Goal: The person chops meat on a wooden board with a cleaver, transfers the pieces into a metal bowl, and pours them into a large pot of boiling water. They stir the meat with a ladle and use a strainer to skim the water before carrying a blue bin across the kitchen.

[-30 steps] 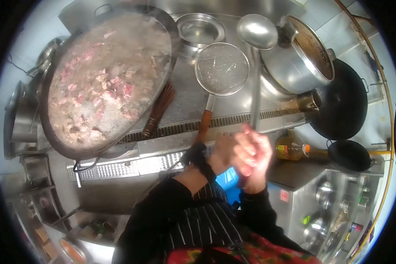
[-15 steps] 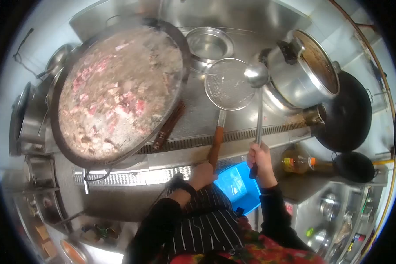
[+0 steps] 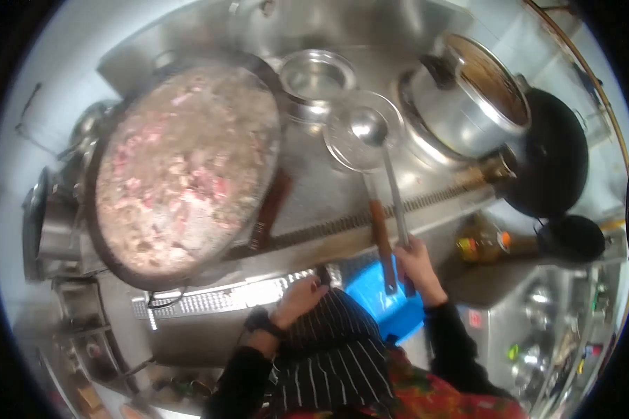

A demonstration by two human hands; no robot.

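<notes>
My right hand [image 3: 417,270] is closed around the handle of a metal ladle [image 3: 393,185], whose bowl overlaps the mesh of a round skimmer [image 3: 342,143]. The skimmer's wooden handle runs down right beside my right fingers, its end over a blue bin [image 3: 370,290]. My left hand [image 3: 300,300], off the skimmer, has its fingers curled at a small dark piece [image 3: 323,274] by the stove's front edge; I cannot tell what it is. To the left, a large wok [image 3: 91,216] holds reddish and pale meat pieces [image 3: 189,181] in cloudy, foamy liquid.
A metal basin [image 3: 316,101] stands behind the skimmer. At the right are a tall pot [image 3: 440,105] with brown residue inside, a big dark wok [image 3: 555,160], a smaller dark pan [image 3: 573,239] and an oil bottle [image 3: 478,244]. A brown wooden piece [image 3: 271,209] lies beside the large wok.
My left hand has let go of the skimmer's handle and moved left and down. The skimmer's handle has swung right, next to the ladle, and the ladle's bowl has shifted left over the mesh.
</notes>
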